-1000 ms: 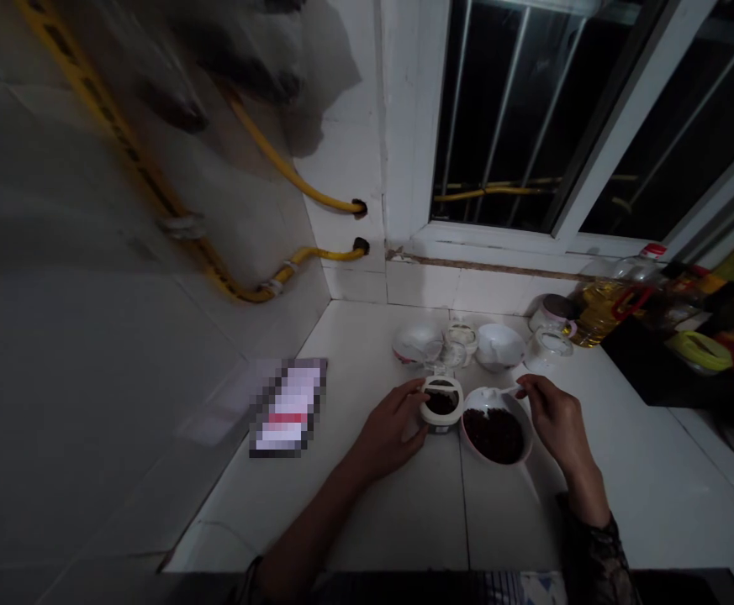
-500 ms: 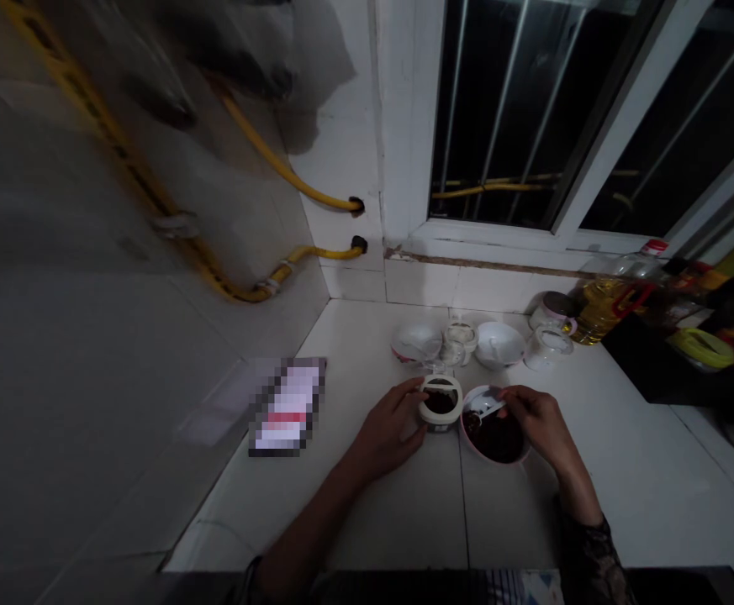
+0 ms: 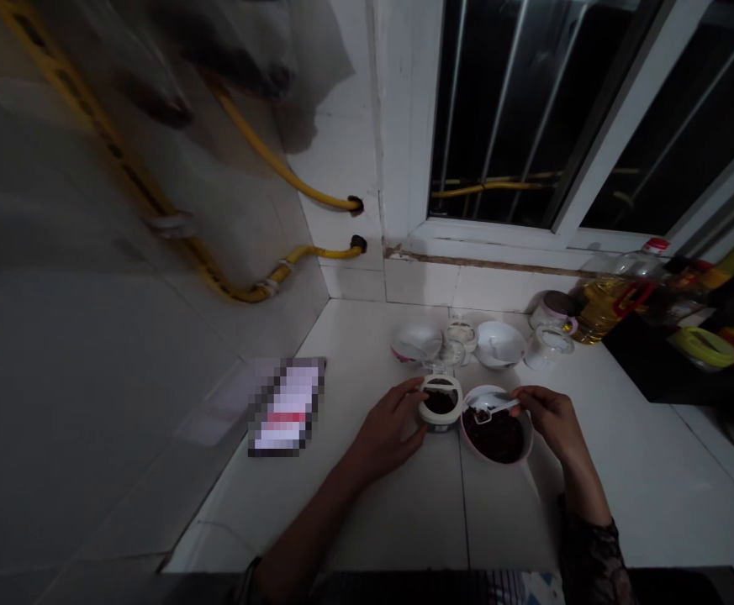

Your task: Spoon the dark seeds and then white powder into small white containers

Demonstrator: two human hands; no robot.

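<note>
My left hand [image 3: 390, 428] grips the side of a small seasoning jar [image 3: 440, 419] with a cream rim, its flip lid raised at the back. Dark contents show through the jar's opening. Just right of it stands a bowl [image 3: 531, 439] with a pinkish rim, holding a dark, reddish-brown mass [image 3: 502, 441]. My right hand [image 3: 551, 423] pinches the handle of a small white spoon [image 3: 503, 407] at the bowl's right rim. The spoon's head is over the left part of the mass, with some dark bits on it; whether it touches the mass is hard to tell.
Behind the jar stand two white bowls [image 3: 417, 344] [image 3: 501, 344] and small lidded jars [image 3: 461, 336]. A clear jar [image 3: 548, 349], an oil bottle [image 3: 597, 311] and a black box [image 3: 641, 361] of condiments lie right. A phone [image 3: 287, 407] lies left, by the tiled wall.
My right hand has moved slightly right, and the spoon with it, its head now clearer over the dark mass. My left hand and the jar have stayed put.
</note>
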